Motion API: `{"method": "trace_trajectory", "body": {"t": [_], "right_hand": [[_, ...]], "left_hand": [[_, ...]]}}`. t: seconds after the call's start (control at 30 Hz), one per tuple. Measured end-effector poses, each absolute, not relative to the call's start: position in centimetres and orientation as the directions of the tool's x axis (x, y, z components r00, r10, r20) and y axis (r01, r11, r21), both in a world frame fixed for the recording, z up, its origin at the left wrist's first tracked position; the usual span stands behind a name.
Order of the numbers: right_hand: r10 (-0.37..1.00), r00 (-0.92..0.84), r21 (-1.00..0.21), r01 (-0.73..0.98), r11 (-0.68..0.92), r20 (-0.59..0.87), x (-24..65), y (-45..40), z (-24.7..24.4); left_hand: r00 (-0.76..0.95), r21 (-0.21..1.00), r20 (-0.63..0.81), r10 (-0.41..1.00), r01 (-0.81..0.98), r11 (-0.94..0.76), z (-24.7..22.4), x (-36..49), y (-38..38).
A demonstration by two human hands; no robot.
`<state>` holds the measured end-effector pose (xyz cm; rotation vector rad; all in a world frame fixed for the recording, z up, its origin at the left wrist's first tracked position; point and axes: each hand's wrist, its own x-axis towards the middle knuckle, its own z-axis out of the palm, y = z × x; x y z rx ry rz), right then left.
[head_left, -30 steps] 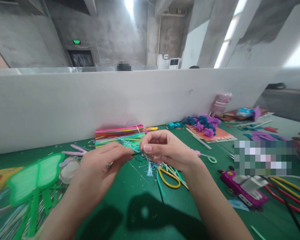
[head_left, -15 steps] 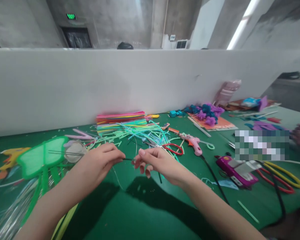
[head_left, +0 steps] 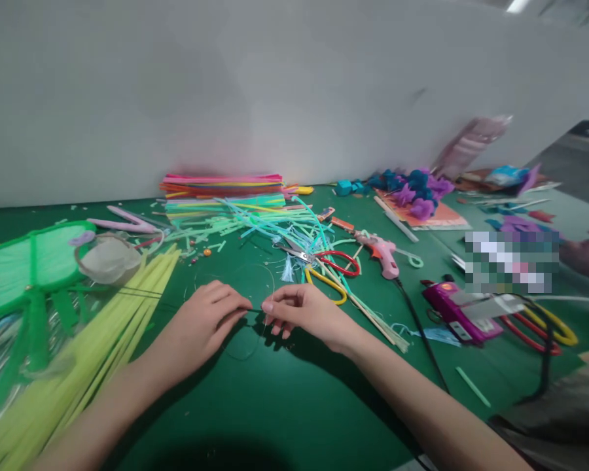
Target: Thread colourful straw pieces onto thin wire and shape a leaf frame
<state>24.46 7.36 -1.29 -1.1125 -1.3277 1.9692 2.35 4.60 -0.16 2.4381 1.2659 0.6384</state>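
My left hand point(head_left: 211, 314) pinches thin black strands between thumb and fingertips. Two long ends of the strands point(head_left: 142, 292) trail out leftward, over a bundle of yellow-green fuzzy stems point(head_left: 132, 294). A short dark stretch shows between the hands, and the right thumb and forefinger are closed on its other end. My right hand point(head_left: 309, 314) has its remaining fingers curled beneath. A fine clear thread point(head_left: 273, 278) loops around and below the fingertips; whether either hand grips it I cannot tell. Red-and-yellow-handled scissors point(head_left: 299, 252) lie just beyond the right hand.
Behind the hands are colored fuzzy stems point(head_left: 226, 186) and cut green pieces. A pink glue gun point(head_left: 385, 255) and a purple device point(head_left: 459, 320) with cables lie rightward. A green winged craft piece point(head_left: 53, 261) lies left. Another person's hand point(head_left: 586, 255) is at far right.
The view has tilted down, so more of the tabletop shows. Both hands stay close together on the black strands, with the right fingers now curled in more.
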Motion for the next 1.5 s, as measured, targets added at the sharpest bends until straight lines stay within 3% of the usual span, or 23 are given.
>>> {"method": "trace_trajectory", "body": {"t": [0.17,0.33,0.53,0.63,0.8,1.0,1.1,1.23,1.37,1.5], "right_hand": [[0.718,-0.546,-0.879,0.075,-0.472,-0.432,24.4,7.3,-1.7],[0.768,-0.532,-0.916,0.039,-0.399,-0.357,24.7,7.4,-1.8],[0.799,-0.531,-0.953,0.058,-0.298,-0.282,26.0,7.7,0.1],[0.818,-0.519,-0.967,0.09,-0.237,-0.248,27.2,7.5,1.8],[0.863,-0.463,-0.977,0.149,-0.151,-0.204,29.7,7.0,4.5],[0.869,-0.47,-0.981,0.176,-0.08,-0.155,30.5,6.4,7.7],[0.866,-0.481,-0.988,0.132,-0.08,-0.135,30.1,6.2,8.6],[0.841,-0.526,-0.992,0.071,-0.103,-0.124,29.7,6.2,8.2],[0.842,-0.528,-0.993,0.035,-0.11,-0.112,29.9,6.7,6.5],[0.862,-0.491,-0.991,0.017,-0.131,-0.122,30.2,7.0,5.1]], "left_hand": [[0.458,0.447,0.303,0.836,0.706,-0.549,-1.1,2.8,4.4],[0.19,0.402,0.414,0.89,0.839,-0.366,-1.0,2.7,2.5],[0.089,0.476,0.275,0.957,0.853,-0.216,-1.3,1.3,0.2],[0.025,0.591,0.185,0.982,0.795,-0.132,-1.2,1.1,0.2],[-0.047,0.881,-0.017,0.999,0.471,0.037,-1.5,1.1,1.0],[-0.088,0.984,-0.136,0.987,0.1,0.144,-1.6,1.7,2.8],[-0.048,0.97,-0.172,0.984,-0.182,0.161,-0.8,2.3,4.7],[0.169,0.791,-0.253,0.952,-0.531,0.305,0.2,2.7,7.2],[0.199,0.667,-0.294,0.935,-0.658,0.35,0.4,1.9,8.3],[0.104,0.689,-0.312,0.944,-0.659,0.3,0.4,0.2,7.1]]}}
